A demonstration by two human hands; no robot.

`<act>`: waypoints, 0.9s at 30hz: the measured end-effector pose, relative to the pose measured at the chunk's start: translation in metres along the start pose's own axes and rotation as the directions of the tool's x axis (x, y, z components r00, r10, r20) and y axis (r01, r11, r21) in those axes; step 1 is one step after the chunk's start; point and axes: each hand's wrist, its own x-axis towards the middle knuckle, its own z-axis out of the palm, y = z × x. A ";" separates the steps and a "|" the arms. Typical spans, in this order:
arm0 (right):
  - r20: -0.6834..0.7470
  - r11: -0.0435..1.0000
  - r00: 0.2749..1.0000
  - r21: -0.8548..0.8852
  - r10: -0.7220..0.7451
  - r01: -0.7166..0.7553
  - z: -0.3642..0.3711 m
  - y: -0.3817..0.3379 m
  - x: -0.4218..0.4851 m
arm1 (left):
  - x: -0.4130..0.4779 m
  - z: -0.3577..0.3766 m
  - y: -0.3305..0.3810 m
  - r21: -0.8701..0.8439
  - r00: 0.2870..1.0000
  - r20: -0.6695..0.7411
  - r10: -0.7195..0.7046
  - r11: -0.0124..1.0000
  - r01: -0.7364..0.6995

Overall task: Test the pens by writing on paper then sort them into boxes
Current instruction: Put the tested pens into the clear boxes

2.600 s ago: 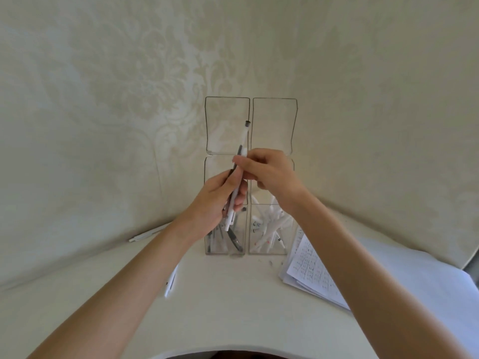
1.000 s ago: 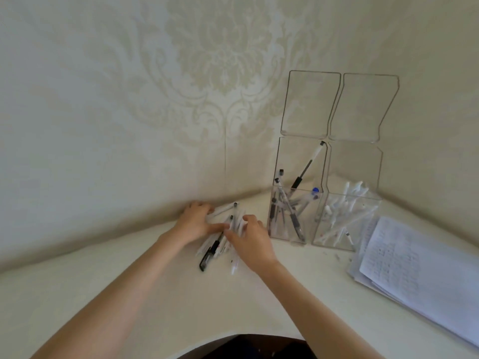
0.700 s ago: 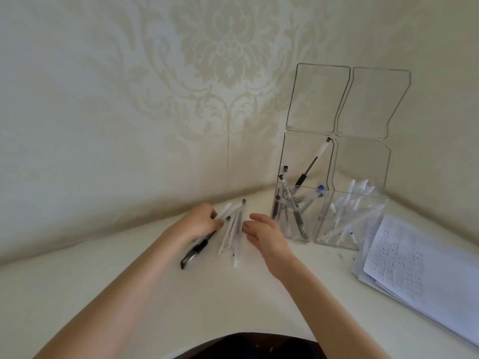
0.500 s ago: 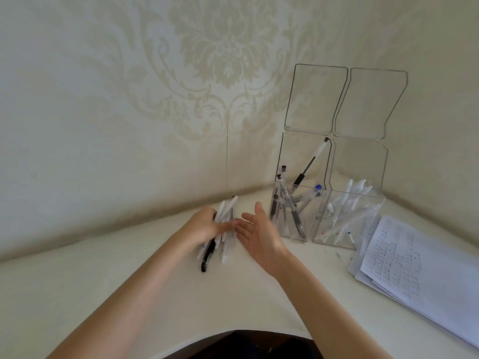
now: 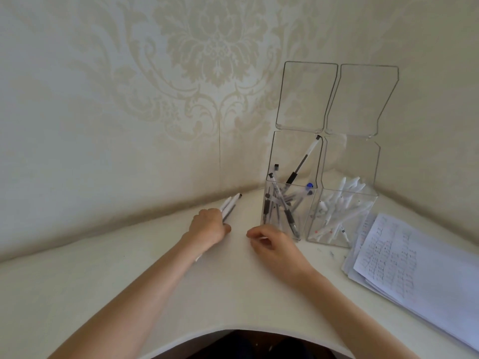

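Pens (image 5: pixel 230 205) poke out beyond the left hand (image 5: pixel 208 226) grip closed around them; right hand (image 5: pixel 269 242) curls loosely, contents unclear.

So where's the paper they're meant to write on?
The stack of paper lies on the table at the right of the head view, just right of the clear box of white pens, beyond the right hand.

The wall (image 5: pixel 129 99) is cream with a big flower pattern. The table (image 5: pixel 129 281) is plain cream. Both boxes (image 5: pixel 290 208) are see-through. One holds black pens, one white. The paper (image 5: pixel 404 268) is white with tiny writing.
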 end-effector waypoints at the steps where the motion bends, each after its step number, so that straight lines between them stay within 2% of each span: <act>1: 0.002 1.000 1.000 -0.007 -0.013 0.013 0.001 0.000 0.000 | -0.002 -0.003 -0.001 -0.021 1.000 0.004 0.015 1.000 -0.015; 2: 0.007 1.000 1.000 -0.015 -0.023 0.023 0.001 0.001 0.000 | -0.004 -0.008 -0.003 -0.080 0.999 0.004 0.033 0.996 -0.033; 4: 0.014 0.999 0.999 -0.019 -0.040 0.041 0.000 0.001 0.001 | -0.008 -0.017 -0.010 -0.332 0.998 -0.010 0.057 0.942 -0.057; 7: 0.029 0.999 0.998 0.020 -0.049 0.048 -0.003 -0.003 0.001 | -0.021 -0.032 -0.014 -0.712 0.992 -0.082 0.096 0.691 -0.126; 10: 0.020 0.994 0.998 0.086 -0.061 0.059 -0.006 -0.012 0.001 | -0.038 -0.045 -0.008 -0.814 0.946 -0.257 0.196 0.484 -0.322; 13: -0.048 0.973 0.996 0.213 -0.077 0.085 -0.009 -0.027 0.003 | -0.051 -0.043 -0.002 -0.830 0.908 -0.332 0.254 0.379 -0.410; 19: -0.166 0.941 0.976 0.284 -0.139 0.182 -0.012 -0.048 0.007 | -0.056 -0.028 -0.007 -0.884 0.920 -0.336 0.202 0.271 -0.382; 23: -0.190 0.946 0.971 0.261 -0.146 0.193 -0.011 -0.052 0.009 | -0.063 -0.008 -0.013 -0.916 0.958 -0.235 0.162 0.293 -0.275; 27: -0.142 0.967 0.983 0.207 -0.120 0.148 -0.008 -0.056 0.010 | -0.065 -0.001 -0.022 -0.919 0.962 -0.184 0.204 0.313 -0.242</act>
